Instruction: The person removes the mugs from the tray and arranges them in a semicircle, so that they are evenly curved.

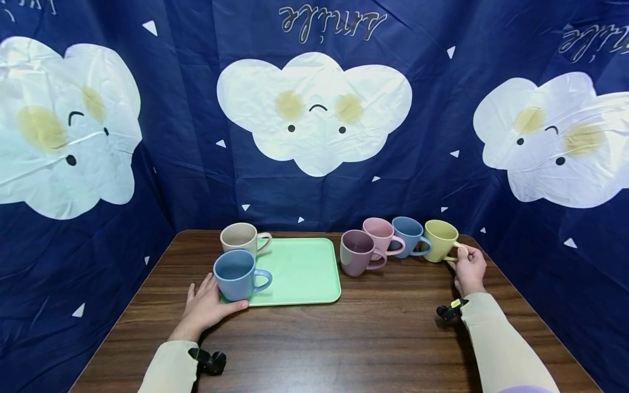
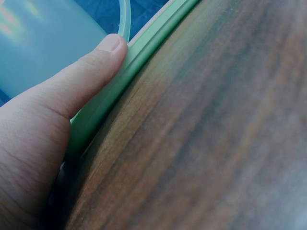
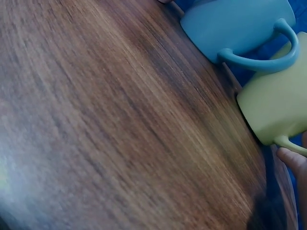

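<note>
Where fingers (image 1: 463,252) pinch, yellow handle (image 3: 289,144) hides.

A yellow-green mug (image 1: 439,244) shows plain all over; along from it I see a dusty-blue mug (image 1: 405,243), a pink mug (image 1: 377,232) and a mauve mug (image 1: 355,258), deeper purple inside; the tray (image 1: 304,273) is flat mint green, with a second blue mug (image 1: 235,281) and a cream mug (image 1: 238,238) at its left; dark streaks of grain run through the brown tabletop (image 1: 354,338); the sleeves (image 1: 506,344) are pale cream; the navy cloth (image 1: 191,109) carries white triangles, dark lettering edged white, and white clouds (image 1: 314,147) with yellow patches and black dots.
</note>
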